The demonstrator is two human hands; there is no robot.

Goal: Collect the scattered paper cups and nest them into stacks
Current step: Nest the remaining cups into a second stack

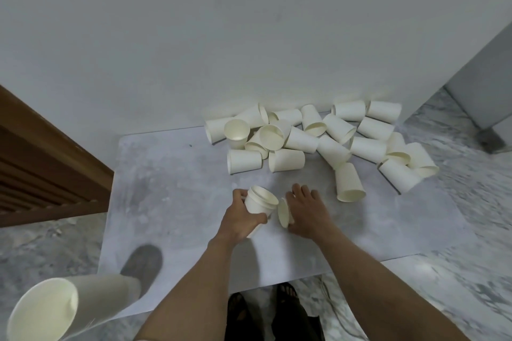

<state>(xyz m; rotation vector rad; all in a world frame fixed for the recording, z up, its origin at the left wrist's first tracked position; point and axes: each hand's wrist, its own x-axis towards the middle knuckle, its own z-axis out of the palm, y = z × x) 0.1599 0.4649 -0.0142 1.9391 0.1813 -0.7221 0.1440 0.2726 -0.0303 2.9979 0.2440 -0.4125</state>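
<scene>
Several white paper cups point(318, 135) lie scattered on their sides at the back of a grey marbled table point(171, 196), against the wall. My left hand point(238, 219) grips a short nested stack of cups point(259, 203), mouth facing up and away. My right hand point(307, 213) lies over a single cup point(284, 212) on its side, fingers curled on it, just right of the stack. One loose cup point(349, 181) lies to the right of my right hand. A tall nested stack point(63, 310) lies on its side at the table's near left corner.
A brown wooden slatted panel point(41, 169) stands to the left of the table. The white wall point(221, 36) rises right behind the cups. A grey cabinet point(482, 91) stands at the right. Marble floor, a cable and my sandalled feet point(277, 302) show below the front edge.
</scene>
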